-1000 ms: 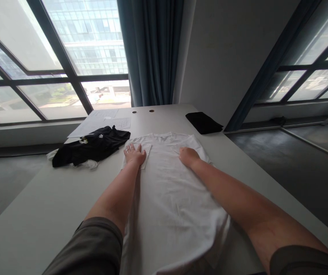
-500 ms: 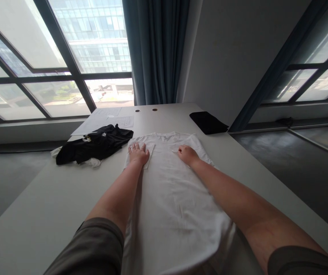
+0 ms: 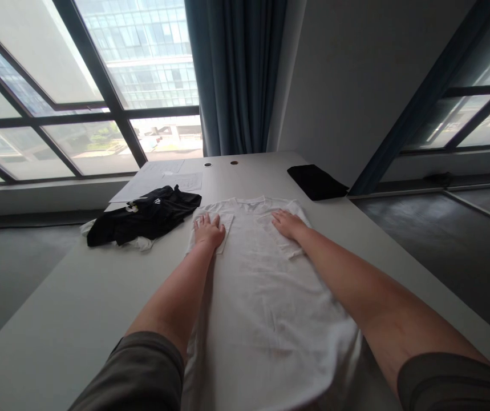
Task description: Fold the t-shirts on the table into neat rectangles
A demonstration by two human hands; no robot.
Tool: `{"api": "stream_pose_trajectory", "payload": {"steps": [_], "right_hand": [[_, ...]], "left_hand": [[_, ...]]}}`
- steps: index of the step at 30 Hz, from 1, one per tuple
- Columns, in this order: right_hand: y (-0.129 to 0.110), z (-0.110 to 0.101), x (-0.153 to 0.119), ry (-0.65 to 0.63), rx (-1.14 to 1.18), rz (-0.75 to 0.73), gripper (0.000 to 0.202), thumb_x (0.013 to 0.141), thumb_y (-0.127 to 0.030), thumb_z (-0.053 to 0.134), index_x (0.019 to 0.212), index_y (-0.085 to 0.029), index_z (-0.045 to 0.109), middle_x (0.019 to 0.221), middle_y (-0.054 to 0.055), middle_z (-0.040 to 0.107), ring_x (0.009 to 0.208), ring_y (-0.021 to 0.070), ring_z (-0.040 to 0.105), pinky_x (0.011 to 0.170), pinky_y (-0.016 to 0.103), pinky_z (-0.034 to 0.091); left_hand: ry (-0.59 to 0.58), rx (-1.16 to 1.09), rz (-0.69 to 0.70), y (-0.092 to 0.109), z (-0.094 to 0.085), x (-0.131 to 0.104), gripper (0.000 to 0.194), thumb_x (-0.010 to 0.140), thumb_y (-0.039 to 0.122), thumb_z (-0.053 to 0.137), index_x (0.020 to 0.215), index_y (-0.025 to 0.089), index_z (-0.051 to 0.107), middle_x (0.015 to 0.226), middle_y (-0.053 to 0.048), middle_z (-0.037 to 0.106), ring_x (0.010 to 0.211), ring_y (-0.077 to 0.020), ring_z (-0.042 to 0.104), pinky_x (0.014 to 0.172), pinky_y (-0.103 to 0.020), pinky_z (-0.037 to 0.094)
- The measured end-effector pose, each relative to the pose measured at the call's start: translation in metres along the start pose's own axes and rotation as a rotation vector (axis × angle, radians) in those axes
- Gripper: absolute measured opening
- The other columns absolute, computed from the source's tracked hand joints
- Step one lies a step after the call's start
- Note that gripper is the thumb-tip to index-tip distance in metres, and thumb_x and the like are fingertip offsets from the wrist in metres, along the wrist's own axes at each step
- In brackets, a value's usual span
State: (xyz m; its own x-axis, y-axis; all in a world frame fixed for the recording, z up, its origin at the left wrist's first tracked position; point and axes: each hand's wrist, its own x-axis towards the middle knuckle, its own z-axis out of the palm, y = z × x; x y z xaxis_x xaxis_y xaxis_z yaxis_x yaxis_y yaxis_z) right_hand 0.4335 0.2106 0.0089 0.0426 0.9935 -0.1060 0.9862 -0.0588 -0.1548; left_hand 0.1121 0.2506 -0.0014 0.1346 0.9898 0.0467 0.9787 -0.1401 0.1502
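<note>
A white T-shirt (image 3: 262,297) lies spread on the table, its neckline at the far end and its hem toward me. Both sleeves are folded inward over the body. My left hand (image 3: 209,230) rests flat on the left sleeve, fingers spread. On the folded right sleeve, near the shoulder, my right hand (image 3: 288,224) lies flat with its fingers stretched out. Neither hand grips the cloth. The near right part of the shirt is rumpled, and its hem runs out of view at the bottom.
A crumpled black garment (image 3: 146,216) with white cloth under it lies on the table (image 3: 69,302) at the left. Paper sheets (image 3: 142,178) are behind it. A folded black cloth (image 3: 317,182) sits at the far right edge. Blue curtains (image 3: 240,74) hang beyond.
My right hand has gone from closed on the right sleeve to lying flat and a little further right; the sleeve now lies folded inward. My left hand stays on the left sleeve.
</note>
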Motion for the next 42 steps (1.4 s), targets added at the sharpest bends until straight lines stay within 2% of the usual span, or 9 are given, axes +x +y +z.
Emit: {"api": "stream_pose_trajectory", "payload": {"steps": [3, 6, 12, 16, 19, 27, 31, 35, 42], "right_hand": [[0.024, 0.007, 0.015, -0.018, -0.053, 0.114, 0.068, 0.106, -0.054, 0.028, 0.168, -0.025, 0.025, 0.177, 0.01, 0.013, 0.161, 0.0303, 0.017, 0.128, 0.053, 0.016], [0.045, 0.015, 0.032, 0.0, -0.086, 0.153, 0.07, 0.106, -0.057, 0.023, 0.168, -0.026, 0.024, 0.177, 0.008, 0.012, 0.161, 0.0286, 0.015, 0.129, 0.049, 0.014], [0.075, 0.019, 0.052, 0.139, -0.064, 0.152, 0.062, 0.106, -0.052, 0.029, 0.16, -0.024, 0.043, 0.171, 0.012, 0.03, 0.156, 0.0294, 0.028, 0.125, 0.052, 0.025], [0.091, 0.015, 0.053, 0.299, -0.047, 0.141, 0.049, 0.102, -0.047, 0.046, 0.135, -0.017, 0.064, 0.153, 0.018, 0.05, 0.142, 0.0302, 0.042, 0.119, 0.044, 0.034], [0.102, 0.011, 0.054, 0.34, -0.022, 0.231, 0.039, 0.101, -0.04, 0.048, 0.125, -0.017, 0.067, 0.14, 0.019, 0.055, 0.128, 0.0312, 0.051, 0.109, 0.044, 0.042], [0.114, -0.012, 0.058, 0.33, -0.061, 0.359, 0.036, 0.103, -0.029, 0.041, 0.123, -0.017, 0.068, 0.131, 0.02, 0.057, 0.119, 0.0341, 0.052, 0.097, 0.051, 0.047], [0.106, -0.019, 0.058, 0.34, -0.1, 0.263, 0.036, 0.1, -0.03, 0.047, 0.126, -0.019, 0.069, 0.136, 0.019, 0.055, 0.121, 0.0339, 0.049, 0.097, 0.049, 0.047], [0.106, -0.021, 0.061, 0.23, -0.149, 0.129, 0.036, 0.1, -0.034, 0.048, 0.121, -0.02, 0.072, 0.139, 0.017, 0.055, 0.123, 0.0337, 0.048, 0.099, 0.048, 0.047], [0.131, -0.034, 0.07, 0.271, -0.12, 0.241, 0.039, 0.102, -0.036, 0.045, 0.129, -0.02, 0.068, 0.138, 0.019, 0.054, 0.119, 0.0341, 0.051, 0.096, 0.051, 0.047]], "left_hand": [[-0.002, -0.011, -0.001, 0.0, -0.001, -0.001, 0.063, 0.101, 0.052, 0.038, 0.16, 0.03, 0.045, 0.173, -0.01, 0.029, 0.159, -0.0358, 0.023, 0.128, -0.057, 0.013], [-0.001, -0.017, -0.003, 0.001, -0.001, -0.001, 0.062, 0.101, 0.052, 0.039, 0.159, 0.032, 0.045, 0.173, -0.008, 0.029, 0.159, -0.0349, 0.024, 0.129, -0.056, 0.014], [-0.01, -0.011, -0.011, 0.001, -0.001, -0.002, 0.061, 0.102, 0.053, 0.039, 0.159, 0.033, 0.045, 0.173, -0.006, 0.03, 0.16, -0.0333, 0.023, 0.129, -0.054, 0.014], [0.002, -0.009, -0.008, 0.0, 0.001, -0.001, 0.061, 0.102, 0.053, 0.039, 0.159, 0.033, 0.045, 0.172, -0.006, 0.031, 0.159, -0.0337, 0.024, 0.129, -0.055, 0.015], [0.002, -0.012, -0.008, 0.0, 0.001, -0.001, 0.06, 0.102, 0.053, 0.039, 0.159, 0.033, 0.045, 0.173, -0.005, 0.031, 0.159, -0.0336, 0.023, 0.129, -0.054, 0.016], [0.01, -0.016, -0.012, 0.0, 0.003, 0.0, 0.06, 0.101, 0.053, 0.041, 0.158, 0.034, 0.047, 0.173, -0.005, 0.03, 0.159, -0.0337, 0.024, 0.129, -0.054, 0.016], [0.008, -0.018, -0.014, -0.001, 0.004, 0.001, 0.06, 0.102, 0.053, 0.041, 0.158, 0.034, 0.046, 0.173, -0.005, 0.03, 0.159, -0.0341, 0.024, 0.129, -0.055, 0.016], [0.004, -0.017, -0.018, -0.001, 0.005, 0.003, 0.06, 0.101, 0.052, 0.042, 0.159, 0.034, 0.045, 0.173, -0.004, 0.03, 0.159, -0.033, 0.023, 0.129, -0.054, 0.015], [-0.001, -0.012, -0.019, -0.002, 0.005, 0.002, 0.061, 0.101, 0.052, 0.041, 0.159, 0.034, 0.044, 0.173, -0.005, 0.03, 0.16, -0.0328, 0.023, 0.129, -0.054, 0.016]]}}
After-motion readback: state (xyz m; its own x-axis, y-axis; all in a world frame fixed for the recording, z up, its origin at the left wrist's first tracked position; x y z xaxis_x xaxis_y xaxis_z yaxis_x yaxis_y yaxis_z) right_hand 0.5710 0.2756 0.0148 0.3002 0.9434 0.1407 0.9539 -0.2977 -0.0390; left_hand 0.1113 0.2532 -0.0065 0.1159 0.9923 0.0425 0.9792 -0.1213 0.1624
